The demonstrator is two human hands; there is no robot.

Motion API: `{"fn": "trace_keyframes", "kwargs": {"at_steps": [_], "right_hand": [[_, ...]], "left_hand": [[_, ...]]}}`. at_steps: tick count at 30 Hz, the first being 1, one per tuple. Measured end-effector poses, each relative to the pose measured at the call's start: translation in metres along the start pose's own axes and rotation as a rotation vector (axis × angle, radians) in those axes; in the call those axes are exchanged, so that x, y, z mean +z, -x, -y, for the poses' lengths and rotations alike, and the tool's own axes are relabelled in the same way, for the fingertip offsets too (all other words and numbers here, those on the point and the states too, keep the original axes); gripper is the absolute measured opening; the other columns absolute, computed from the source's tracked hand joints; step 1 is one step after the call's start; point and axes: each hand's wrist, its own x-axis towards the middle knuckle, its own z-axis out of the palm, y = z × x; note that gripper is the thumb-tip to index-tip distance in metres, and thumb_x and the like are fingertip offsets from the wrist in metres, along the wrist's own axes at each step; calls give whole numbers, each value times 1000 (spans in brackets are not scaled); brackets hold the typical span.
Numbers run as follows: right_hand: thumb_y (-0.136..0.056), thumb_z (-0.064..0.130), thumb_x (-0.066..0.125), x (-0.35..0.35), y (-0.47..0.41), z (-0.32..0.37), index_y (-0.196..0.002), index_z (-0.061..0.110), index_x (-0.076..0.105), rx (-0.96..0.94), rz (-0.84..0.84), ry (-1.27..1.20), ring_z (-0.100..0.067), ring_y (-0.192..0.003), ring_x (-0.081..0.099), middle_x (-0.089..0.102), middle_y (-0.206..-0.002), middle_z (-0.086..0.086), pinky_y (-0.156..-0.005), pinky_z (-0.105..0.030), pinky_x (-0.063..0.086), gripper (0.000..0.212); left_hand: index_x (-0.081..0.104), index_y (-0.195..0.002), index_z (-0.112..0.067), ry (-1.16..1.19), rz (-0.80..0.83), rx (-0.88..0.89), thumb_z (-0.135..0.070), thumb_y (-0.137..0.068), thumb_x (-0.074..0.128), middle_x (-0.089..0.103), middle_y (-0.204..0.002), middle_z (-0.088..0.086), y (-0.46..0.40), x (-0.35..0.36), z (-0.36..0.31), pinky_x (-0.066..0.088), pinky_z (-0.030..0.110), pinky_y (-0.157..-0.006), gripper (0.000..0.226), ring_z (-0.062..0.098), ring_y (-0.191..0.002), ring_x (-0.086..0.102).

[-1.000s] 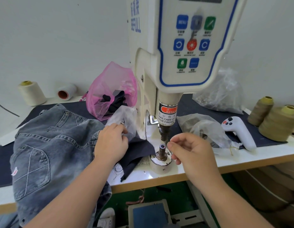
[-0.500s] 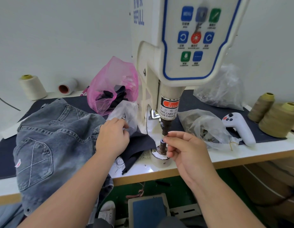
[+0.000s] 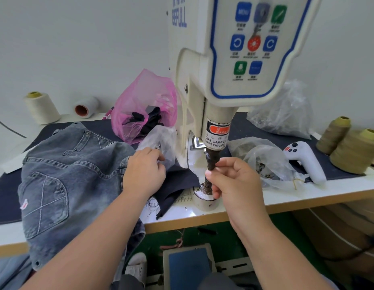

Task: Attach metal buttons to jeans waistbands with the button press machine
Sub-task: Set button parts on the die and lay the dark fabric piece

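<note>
Two hands busy: right hand [image 3: 234, 181] pinches at upper punch [image 3: 211, 162], button prob. tiny, hard, slippery, can't see it. Left hand [image 3: 143, 171] fingers curled in clear bag [image 3: 161, 141]. Jeans [image 3: 73, 174] on desk [image 3: 307, 193] left of press, soft, floppy; grip by waistband.

Faded grey denim jeans [image 3: 62, 176], glossy cream-painted button press machine [image 3: 230, 59], crinkled clear plastic bag [image 3: 263, 160].

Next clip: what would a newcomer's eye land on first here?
The cream button press machine fills the top centre, its blue-edged button panel facing the camera. Just below it, the right hand pinches at the dark punch under the red finger-warning label. To the left, the left hand reaches into a clear plastic bag beside the grey jeans heaped over the table's front edge.
</note>
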Motion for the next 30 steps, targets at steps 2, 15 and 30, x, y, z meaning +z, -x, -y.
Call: {"fn": "trace_keyframes", "kwargs": {"at_steps": [2, 15, 30], "right_hand": [[-82, 4, 76, 2, 0, 0, -90, 24, 64, -2, -17, 11, -5, -50, 58, 70, -67, 3, -49, -19, 47, 24], [-80, -2, 76, 8, 3, -2, -90, 17, 65, 110, -138, -166, -6, -45, 54, 70, -65, 6, -45, -18, 45, 24], [-78, -14, 66, -3, 12, 3, -96, 12, 63, 152, -33, -336, -10, -42, 47, 75, -92, -16, -40, -19, 41, 32]], "left_hand": [[69, -103, -12, -3, 3, -2, -10, -86, 57, 65, -108, 6, 0, 0, 0, 42, 40, -90, 20, 30, -102, 55], [68, -103, -12, 1, 6, -6, -11, -86, 57, 66, -109, 4, -1, 0, 0, 41, 40, -90, 21, 29, -103, 54], [68, -102, -13, -4, 0, 3, -11, -87, 57, 65, -108, 3, 1, -2, -1, 40, 39, -88, 18, 27, -102, 54]]}}
